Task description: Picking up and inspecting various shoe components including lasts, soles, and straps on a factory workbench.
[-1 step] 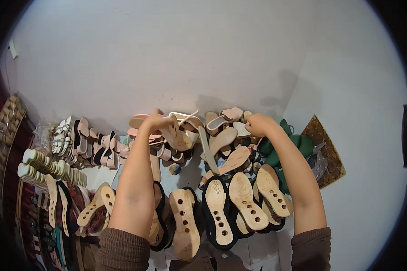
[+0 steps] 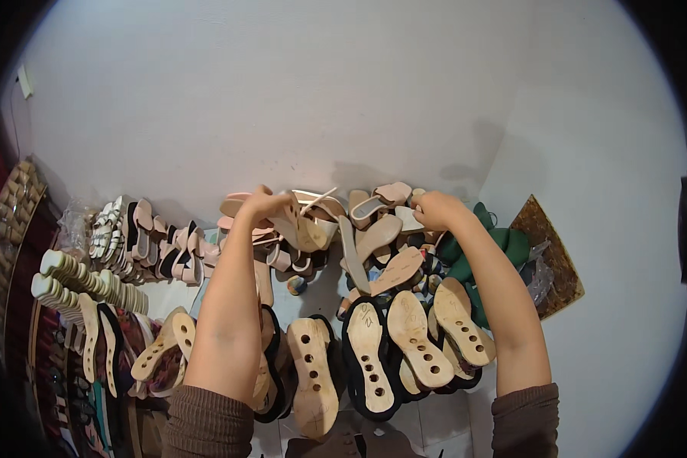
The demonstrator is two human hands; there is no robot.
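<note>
Left hand [image 2: 262, 206] pinches a beige sole [image 2: 291, 224] edge-on, probably for control; right hand [image 2: 437, 211] has curled fingers, can't tell if gripping.

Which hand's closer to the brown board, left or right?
Right. The right hand is to the left of the board, with green items between; the left hand is farther left, across the sandals.

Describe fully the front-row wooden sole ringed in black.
The sole is pale, wood-like, long and round-ended, with dark handwriting near its far end and a line of dark holes nearer the wearer. A black border surrounds it. It points away from the wearer, between other wooden soles; whether they touch it is unclear.
</note>
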